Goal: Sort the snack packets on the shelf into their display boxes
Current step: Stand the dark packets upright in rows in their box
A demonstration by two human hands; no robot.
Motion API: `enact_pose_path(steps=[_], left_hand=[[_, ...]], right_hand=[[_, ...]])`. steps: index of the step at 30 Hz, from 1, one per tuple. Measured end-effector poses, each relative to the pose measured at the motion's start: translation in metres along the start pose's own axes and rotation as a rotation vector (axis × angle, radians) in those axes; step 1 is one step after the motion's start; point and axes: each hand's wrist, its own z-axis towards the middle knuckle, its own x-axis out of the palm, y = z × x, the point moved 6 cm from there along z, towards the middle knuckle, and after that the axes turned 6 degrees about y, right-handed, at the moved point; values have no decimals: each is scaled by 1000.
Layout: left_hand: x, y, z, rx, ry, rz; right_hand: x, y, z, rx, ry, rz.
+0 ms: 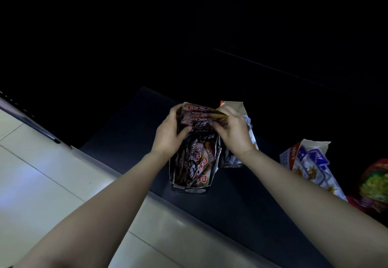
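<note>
Head view, dim light: left hand curled round the left edge of a bundle of packets, thumb across the front face, fingers wrapped behind. Right hand pinching the bundle's right edge, fingertips bent in over the crinkled foil. Bundle glossy, dark brown and maroon, flat and rectangular, with a small red label at the top corner and a thin yellow strip along the upper right edge; held just above the far end of an open display box. Box of thin card, long and narrow, white inside, dark outside, standing on the matte black shelf near its front edge. Inside, more dark packets of the same shiny print, leaning at angles, corners overlapping. Just beside it, partly behind the right wrist, a 2nd carton with a torn pale flap and orange trim. Further right, well apart, a 3rd carton, white and blue, ragged at the top, tilted. At the far right edge, red and green wrappers, rounded and shiny. Below the shelf, smooth pale floor tiles with thin straight grout lines.
</note>
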Motion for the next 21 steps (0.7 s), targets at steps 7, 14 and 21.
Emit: enact_pose_path(steps=[7,14,21], left_hand=[[-4,-3,-5,-5,40,-18],[-6,-10,-5,-96,-68,158],[-4,11,-7,-199,14,190]], right_hand=[[4,4,-2,37,9,11],[2,3,-5,183,91,159],[-3,11,-10,70,12,134]])
